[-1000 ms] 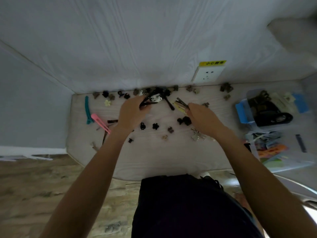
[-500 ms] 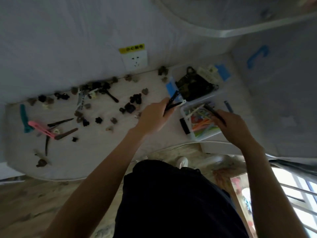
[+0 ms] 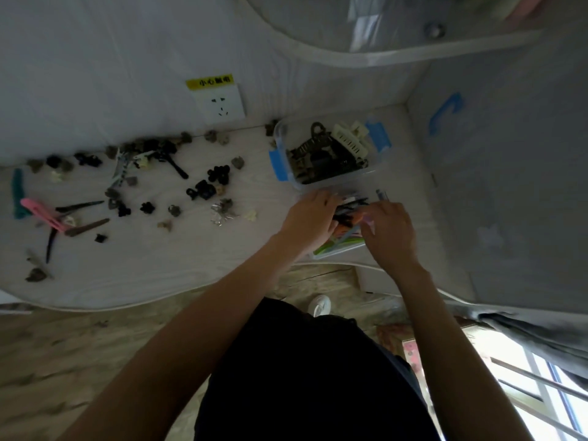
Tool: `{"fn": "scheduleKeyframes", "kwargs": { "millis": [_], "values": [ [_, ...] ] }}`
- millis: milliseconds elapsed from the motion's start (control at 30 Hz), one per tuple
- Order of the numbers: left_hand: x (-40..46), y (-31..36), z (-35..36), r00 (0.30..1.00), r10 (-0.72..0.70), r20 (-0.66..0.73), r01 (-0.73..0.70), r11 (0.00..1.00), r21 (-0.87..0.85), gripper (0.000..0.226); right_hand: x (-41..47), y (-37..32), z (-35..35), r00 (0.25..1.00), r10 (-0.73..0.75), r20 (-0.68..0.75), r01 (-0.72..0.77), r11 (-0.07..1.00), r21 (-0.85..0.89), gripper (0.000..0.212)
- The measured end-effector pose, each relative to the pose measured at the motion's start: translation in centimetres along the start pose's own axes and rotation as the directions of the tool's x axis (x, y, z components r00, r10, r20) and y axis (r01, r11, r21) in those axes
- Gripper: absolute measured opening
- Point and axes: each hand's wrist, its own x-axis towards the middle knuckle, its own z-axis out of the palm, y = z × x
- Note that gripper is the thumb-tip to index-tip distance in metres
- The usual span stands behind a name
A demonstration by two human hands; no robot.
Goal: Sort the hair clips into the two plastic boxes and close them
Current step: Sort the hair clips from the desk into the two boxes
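Clear plastic near box (image 3: 337, 248) sits at the surface's (image 3: 159, 265) front edge, and both hands are over it! Left hand (image 3: 310, 218) reaches in among the long slim clips (image 3: 351, 206), right hand (image 3: 386, 229) alongside, fingers bent down; what either grasps, I cannot tell. Just behind, the far box (image 3: 324, 154) with blue latches holds dark and cream claw clips. Loose small clips (image 3: 210, 184) lie scattered well to the left, with a pink clip (image 3: 41, 213) near the far end.
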Motion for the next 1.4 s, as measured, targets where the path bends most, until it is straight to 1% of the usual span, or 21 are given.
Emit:
{"fn": "scheduleKeyframes", "kwargs": {
  "millis": [67,133,200,267,300,367,433,500,533,633,700,767,833,933,1033,1133,1200,1267,1333,1400],
  "values": [
    [-0.1,-0.5,0.1,0.999,0.009,-0.049,-0.009,1.000,0.009,0.045,0.0,-0.3,-0.2,0.998,0.019,-0.057,-0.016,0.999,0.045,0.017],
    [-1.1,-1.9,-0.2,0.984,0.039,-0.176,-0.046,0.998,-0.040,0.036,0.1,-1.3,-0.3,0.994,0.019,-0.108,-0.007,0.994,0.109,0.019],
    [-2.6,-3.3,-0.5,0.941,0.090,-0.326,-0.129,0.987,-0.100,0.028,0.5,-2.6,-0.5,0.995,-0.001,-0.104,0.018,0.987,0.161,0.020],
    [-4.9,-5.7,-1.0,0.902,0.073,-0.425,-0.139,0.982,-0.126,0.023,1.1,-4.8,-0.3,0.996,-0.025,-0.085,0.045,0.971,0.235,0.021],
    [-6.2,-7.4,-1.4,0.891,0.018,-0.454,-0.096,0.984,-0.149,0.021,1.6,-6.5,0.0,0.995,-0.053,-0.081,0.074,0.958,0.278,0.020],
    [-8.5,-11.0,-2.1,0.855,-0.168,-0.491,0.051,0.969,-0.243,0.020,2.4,-10.1,0.5,0.990,-0.133,-0.053,0.143,0.927,0.346,0.016],
    [-10.6,-14.7,-2.7,0.794,-0.378,-0.476,0.215,0.907,-0.361,0.021,3.3,-13.8,1.5,0.973,-0.231,0.002,0.212,0.896,0.391,0.015],
    [-12.3,-19.0,-3.5,0.717,-0.562,-0.413,0.368,0.808,-0.461,0.024,4.5,-17.4,3.2,0.946,-0.322,0.033,0.283,0.874,0.396,0.017],
    [-12.9,-21.3,-3.9,0.685,-0.625,-0.375,0.427,0.762,-0.487,0.028,5.2,-19.1,4.3,0.936,-0.346,0.068,0.292,0.870,0.398,0.019],
    [-14.0,-27.4,-4.8,0.621,-0.723,-0.304,0.559,0.680,-0.474,0.045,8.0,-23.6,7.2,0.906,-0.385,0.177,0.291,0.869,0.400,0.025],
    [-13.9,-30.5,-5.3,0.587,-0.765,-0.264,0.593,0.629,-0.502,0.048,10.0,-26.4,8.7,0.897,-0.392,0.205,0.295,0.874,0.386,0.026],
    [-13.3,-33.0,-6.0,0.578,-0.784,-0.225,0.601,0.596,-0.533,0.048,12.1,-28.8,10.3,0.900,-0.375,0.224,0.291,0.897,0.331,0.026],
    [-12.3,-34.8,-6.3,0.596,-0.780,-0.190,0.613,0.595,-0.520,0.050,13.6,-30.3,11.8,0.908,-0.341,0.245,0.275,0.924,0.266,0.027],
    [-10.6,-36.9,-7.0,0.619,-0.768,-0.165,0.662,0.623,-0.417,0.050,15.2,-31.8,13.6,0.927,-0.262,0.267,0.226,0.961,0.158,0.025],
    [-9.3,-37.9,-7.5,0.652,-0.747,-0.130,0.679,0.652,-0.337,0.044,15.6,-32.2,14.3,0.934,-0.234,0.268,0.231,0.972,0.046,0.022],
    [-8.6,-38.8,-7.5,0.701,-0.704,-0.111,0.652,0.696,-0.302,0.035,15.3,-31.9,14.5,0.924,-0.271,0.269,0.264,0.962,0.065,0.014],
    [-8.4,-38.9,-7.4,0.717,-0.687,-0.119,0.631,0.712,-0.306,0.030,14.7,-31.4,14.5,0.927,-0.272,0.256,0.259,0.962,0.084,0.010],
    [-8.5,-38.7,-7.2,0.724,-0.677,-0.132,0.613,0.720,-0.324,0.025,14.2,-31.0,14.4,0.926,-0.258,0.277,0.246,0.966,0.078,0.013],
    [-8.7,-38.8,-6.7,0.723,-0.678,-0.132,0.593,0.707,-0.385,0.025,13.8,-30.8,14.2,0.918,-0.262,0.296,0.243,0.965,0.099,0.020],
    [-9.0,-38.8,-6.5,0.722,-0.682,-0.115,0.570,0.681,-0.460,0.027,13.4,-30.8,13.8,0.916,-0.306,0.258,0.276,0.950,0.146,0.024]
  ]
}}
